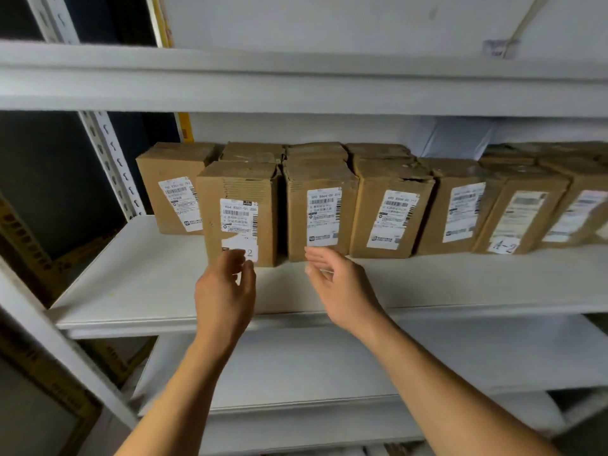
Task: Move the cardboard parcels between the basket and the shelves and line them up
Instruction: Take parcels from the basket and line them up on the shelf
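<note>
Several brown cardboard parcels with white shipping labels stand upright in a row on the white middle shelf (138,291). One parcel (240,205) stands a little forward of the row. My left hand (227,291) hovers just in front of its lower label, fingers loosely spread, holding nothing. To its right stands another parcel (320,209), and my right hand (342,284) is open in front of its base, fingertips close to its bottom edge. A parcel at the far left (171,189) sits further back. No basket is in view.
A white shelf board (296,83) runs above the parcels, and a lower shelf (329,373) lies below my arms. A slotted metal upright (112,162) stands at the left. More parcels, one marked A-2 (516,218), continue to the right.
</note>
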